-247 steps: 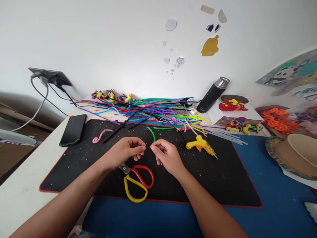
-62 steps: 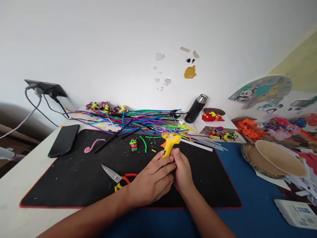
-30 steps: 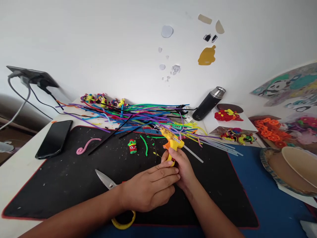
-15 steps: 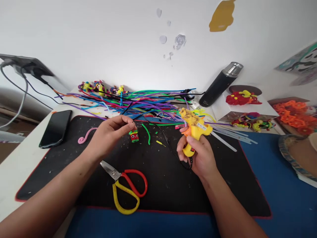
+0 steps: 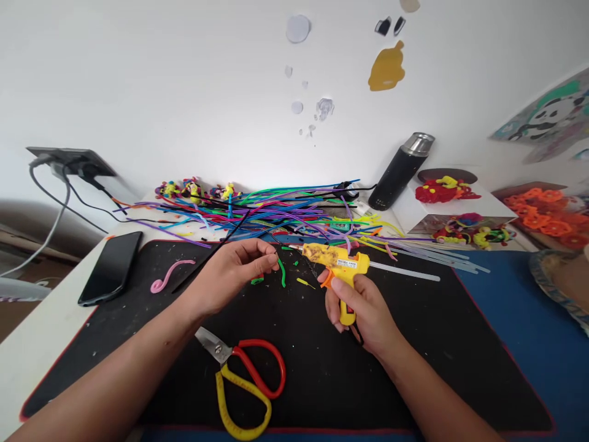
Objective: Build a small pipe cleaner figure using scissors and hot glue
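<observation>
My right hand is closed round the handle of a yellow hot glue gun, fingers by its orange trigger. The nozzle points left, towards my left hand, and a clear glue stick sticks out of the back. My left hand is closed in a pinch; a tiny dark bit shows at the fingertips, too small to name. Beneath those fingers a small green piece is mostly hidden. A short green pipe cleaner lies beside them. Scissors with red and yellow handles rest on the black mat.
A heap of coloured pipe cleaners spreads along the wall. The phone and a pink curl lie left. A black flask stands near a white box, and glue sticks lie at right. The gun's cord crosses the mat.
The glue gun has swung level, its nozzle now pointing left and nearer my left hand. My left hand has moved right, covering most of the small red-and-green figure. The view has shifted.
</observation>
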The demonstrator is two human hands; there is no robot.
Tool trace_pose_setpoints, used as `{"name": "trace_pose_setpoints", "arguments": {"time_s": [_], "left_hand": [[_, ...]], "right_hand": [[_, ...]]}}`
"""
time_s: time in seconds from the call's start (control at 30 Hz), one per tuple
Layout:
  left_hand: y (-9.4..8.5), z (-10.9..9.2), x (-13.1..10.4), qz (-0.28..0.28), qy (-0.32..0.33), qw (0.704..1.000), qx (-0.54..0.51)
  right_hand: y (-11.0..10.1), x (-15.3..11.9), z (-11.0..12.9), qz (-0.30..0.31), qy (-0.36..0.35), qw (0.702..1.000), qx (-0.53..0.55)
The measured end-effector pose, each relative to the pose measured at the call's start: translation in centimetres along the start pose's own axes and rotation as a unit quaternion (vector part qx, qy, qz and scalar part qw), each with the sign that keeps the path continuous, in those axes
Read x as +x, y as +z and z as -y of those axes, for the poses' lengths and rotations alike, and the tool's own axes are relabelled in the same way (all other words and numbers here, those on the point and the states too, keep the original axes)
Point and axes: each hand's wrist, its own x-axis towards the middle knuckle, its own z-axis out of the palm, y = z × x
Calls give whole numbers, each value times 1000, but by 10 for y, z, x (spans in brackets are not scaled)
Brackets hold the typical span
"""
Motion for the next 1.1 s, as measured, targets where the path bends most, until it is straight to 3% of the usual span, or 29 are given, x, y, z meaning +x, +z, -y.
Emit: {"name": "trace_pose_setpoints", "arguments": {"time_s": [0.2,0.43,1.1], "left_hand": [[-7,2,1,-10,10,1000,4],[-2,0,0,19,-1,999,-35],[5,-4,-6,29,0,999,-31]], "right_hand": [[1,-2,-10,34,11,999,-6],[3,-3,-9,33,-7,999,-11],[11,-9,-9,19,7,998,-54]]}}
